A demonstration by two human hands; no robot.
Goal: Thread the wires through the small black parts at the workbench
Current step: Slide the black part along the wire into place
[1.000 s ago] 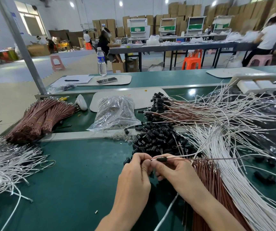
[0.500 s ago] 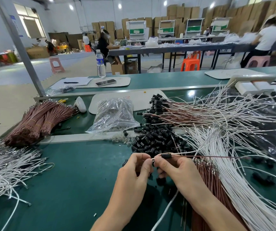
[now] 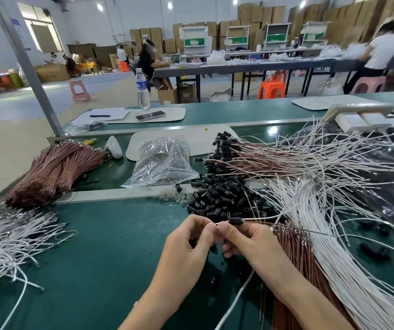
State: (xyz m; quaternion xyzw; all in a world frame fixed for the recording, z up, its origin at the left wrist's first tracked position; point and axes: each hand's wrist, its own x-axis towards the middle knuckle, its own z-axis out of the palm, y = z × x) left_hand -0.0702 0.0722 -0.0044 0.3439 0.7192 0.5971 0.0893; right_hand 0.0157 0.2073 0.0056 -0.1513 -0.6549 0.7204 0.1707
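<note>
The wire (image 3: 262,218) now pokes further past the black part (image 3: 235,221) than before. One wire, one black part: the left hand (image 3: 191,244) pinches the tip in its grip, and the right hand (image 3: 250,239) grips the wire.

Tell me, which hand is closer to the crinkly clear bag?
Left. The left hand is nearer to us than the clear bag and slightly right of it; the right hand sits farther right. Both pinch one thin wire.

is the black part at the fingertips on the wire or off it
On it: the wire runs out the right end of the small black part and a short tip shows at its left.
</note>
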